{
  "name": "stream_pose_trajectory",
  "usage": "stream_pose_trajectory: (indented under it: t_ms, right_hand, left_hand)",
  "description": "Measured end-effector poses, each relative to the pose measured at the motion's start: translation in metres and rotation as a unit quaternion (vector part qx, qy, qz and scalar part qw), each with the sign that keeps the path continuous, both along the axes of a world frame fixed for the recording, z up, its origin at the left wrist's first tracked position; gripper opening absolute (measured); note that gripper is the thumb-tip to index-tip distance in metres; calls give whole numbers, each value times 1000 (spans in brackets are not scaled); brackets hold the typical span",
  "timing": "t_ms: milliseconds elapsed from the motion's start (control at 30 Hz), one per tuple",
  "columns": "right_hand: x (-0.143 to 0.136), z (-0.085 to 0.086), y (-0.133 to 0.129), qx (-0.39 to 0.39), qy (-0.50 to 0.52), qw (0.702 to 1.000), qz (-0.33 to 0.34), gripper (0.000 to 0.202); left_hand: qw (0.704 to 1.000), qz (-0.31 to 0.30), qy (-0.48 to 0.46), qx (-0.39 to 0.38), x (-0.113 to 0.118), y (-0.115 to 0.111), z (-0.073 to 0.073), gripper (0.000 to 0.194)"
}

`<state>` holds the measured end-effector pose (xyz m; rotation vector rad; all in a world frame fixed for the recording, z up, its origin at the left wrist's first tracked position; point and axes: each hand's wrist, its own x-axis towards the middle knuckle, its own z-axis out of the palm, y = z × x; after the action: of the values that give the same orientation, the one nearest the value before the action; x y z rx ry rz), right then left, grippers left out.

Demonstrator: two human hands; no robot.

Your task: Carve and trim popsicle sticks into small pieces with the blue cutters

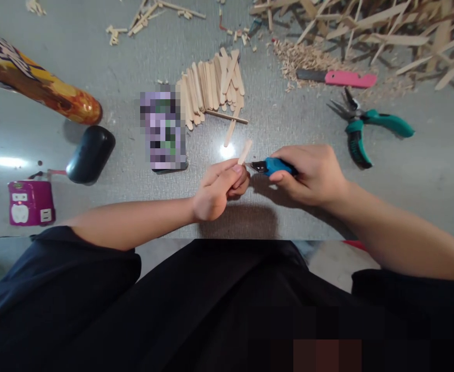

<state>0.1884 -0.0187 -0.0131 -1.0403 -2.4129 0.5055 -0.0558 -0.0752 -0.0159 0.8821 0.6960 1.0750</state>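
Note:
My left hand (pixel 222 187) is closed around a pale wooden craft stick (pixel 244 152), whose upper end sticks out past the thumb. In my right hand (pixel 312 173) is a blue and black utility knife (pixel 275 166), gripped with its blade end pointing left. The knife's tip is right beside the stick and my left fingers; whether it touches the wood I cannot tell. Beyond my hands lies a row of craft sticks (pixel 207 85), several of them crossed on the right side. A darker stick (pixel 227 117) lies across their lower ends.
Pliers with green handles (pixel 382 123) and a pink-handled cutter (pixel 350 78) lie at right, near wood shavings (pixel 302 59) and a large stick heap (pixel 397 39). Leftward are a blurred phone (pixel 164 132), a black case (pixel 91 155), a chip tube (pixel 41 77) and a purple box (pixel 31 203).

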Motion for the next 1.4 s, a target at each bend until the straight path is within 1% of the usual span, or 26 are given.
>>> stream_pose_trajectory:
  t_ms: [100,233,400,600,700,867,1133,1400]
  right_hand:
    - [1,0,0,8,6,1000,2,82]
    - [0,4,0,-9,-1,1000,4,83]
    - [-2,10,0,-49,0,999,9,80]
    - [-4,23,1,-119,6,992,47,78]
    - [-4,29,0,-149,26,987,50,75]
    - [-7,33,-5,-187,55,979,57,72]
    - [-11,38,-8,-262,74,961,43,78]
    - [-12,41,-11,-287,77,954,31,82]
  left_hand:
    - [1000,-2,2,2,-1,0,0,72]
    - [1000,-10,-3,9,-2,0,1,69]
    - [999,-19,-4,27,-2,0,0,63]
    - [997,-21,4,75,-2,0,0,67]
    - [996,-27,-3,87,-2,0,0,65]
    - [994,-39,-5,104,-3,1,0,63]
    - [994,-55,8,91,-2,2,0,64]
    - [992,-64,-14,105,-4,3,-1,58]
